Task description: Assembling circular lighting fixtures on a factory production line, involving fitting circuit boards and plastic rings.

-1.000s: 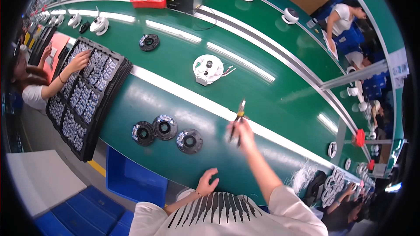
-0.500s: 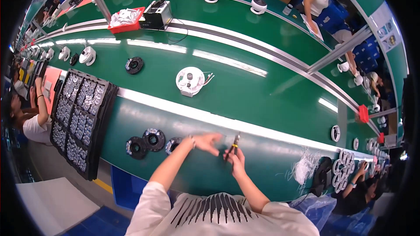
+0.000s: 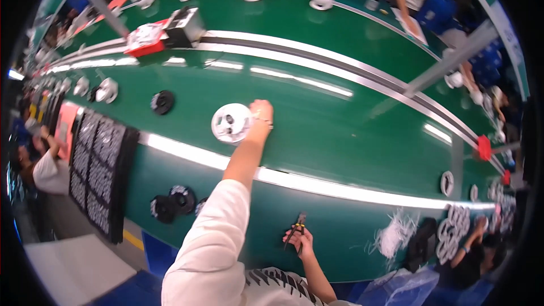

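Observation:
A white round housing [image 3: 229, 123] with dark round parts in its face lies on the green conveyor belt. My left arm stretches across to it. At the housing's right edge my left hand [image 3: 262, 113] is curled, and whatever its fingers hold there is hidden. Over the near worktop, my right hand [image 3: 300, 239] grips a pair of cutting pliers [image 3: 300, 228] with black and yellow handles, jaws pointing away from me. Black ring-shaped parts [image 3: 181, 199] lie on the worktop to the left, one of them partly behind my left sleeve.
A black compartmented tray [image 3: 99, 170] of small parts stands at the left. Farther along the belt sits a black round part [image 3: 162, 102]. White wire scraps [image 3: 395, 235] and white rings [image 3: 451, 232] lie on the right. Co-workers sit left and right; another is across the line.
My left hand has reached forward from the worktop to the white housing, which has shifted slightly left and nearer in view. My right hand with the pliers sits lower in the picture. The view has tilted.

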`<move>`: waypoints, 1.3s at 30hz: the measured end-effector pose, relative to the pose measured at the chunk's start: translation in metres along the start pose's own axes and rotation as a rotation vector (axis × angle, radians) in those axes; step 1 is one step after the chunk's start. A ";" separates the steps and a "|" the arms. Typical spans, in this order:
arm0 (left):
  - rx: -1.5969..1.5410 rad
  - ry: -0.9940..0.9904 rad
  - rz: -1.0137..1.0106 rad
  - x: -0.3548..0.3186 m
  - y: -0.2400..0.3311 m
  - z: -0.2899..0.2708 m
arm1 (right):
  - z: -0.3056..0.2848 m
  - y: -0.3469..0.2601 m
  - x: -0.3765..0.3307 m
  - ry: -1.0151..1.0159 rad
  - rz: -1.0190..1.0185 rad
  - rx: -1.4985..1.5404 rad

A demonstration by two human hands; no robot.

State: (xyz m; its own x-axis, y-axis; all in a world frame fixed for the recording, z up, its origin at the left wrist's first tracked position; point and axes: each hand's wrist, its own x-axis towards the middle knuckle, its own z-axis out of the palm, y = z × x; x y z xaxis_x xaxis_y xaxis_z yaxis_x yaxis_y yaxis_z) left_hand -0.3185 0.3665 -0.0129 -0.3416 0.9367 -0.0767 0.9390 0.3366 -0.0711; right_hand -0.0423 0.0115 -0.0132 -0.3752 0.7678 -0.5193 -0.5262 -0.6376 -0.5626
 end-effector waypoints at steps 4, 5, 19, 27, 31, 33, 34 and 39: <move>0.078 0.054 0.138 -0.006 0.031 0.003 | -0.003 -0.007 -0.002 0.012 -0.012 -0.009; -0.014 0.100 0.026 -0.015 0.041 0.003 | 0.003 -0.011 -0.003 0.029 -0.008 -0.031; -1.225 -0.639 0.817 -0.236 0.170 0.020 | 0.015 -0.001 -0.010 0.099 0.088 -0.035; -1.455 -0.114 0.047 -0.286 -0.065 -0.001 | 0.077 0.003 -0.006 -0.001 0.149 -0.076; -1.402 -0.061 -0.119 -0.280 -0.175 -0.025 | 0.115 0.002 0.031 -0.089 0.104 -0.393; -1.185 0.088 -0.204 -0.257 -0.214 -0.033 | 0.124 0.012 0.055 -0.212 0.184 -0.402; -1.171 0.089 -0.223 -0.241 -0.227 -0.039 | 0.127 0.016 0.062 -0.197 0.260 -0.314; -0.724 0.182 -0.184 -0.150 -0.266 -0.039 | 0.133 0.045 0.065 -0.115 0.416 -0.049</move>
State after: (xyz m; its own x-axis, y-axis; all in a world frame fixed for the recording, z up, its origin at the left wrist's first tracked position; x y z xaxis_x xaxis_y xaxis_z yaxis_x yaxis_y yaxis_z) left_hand -0.5157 0.1397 0.0564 -0.5420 0.8393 0.0426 0.6815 0.4094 0.6067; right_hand -0.1916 0.0408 0.0134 -0.6315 0.4449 -0.6350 -0.2766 -0.8944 -0.3515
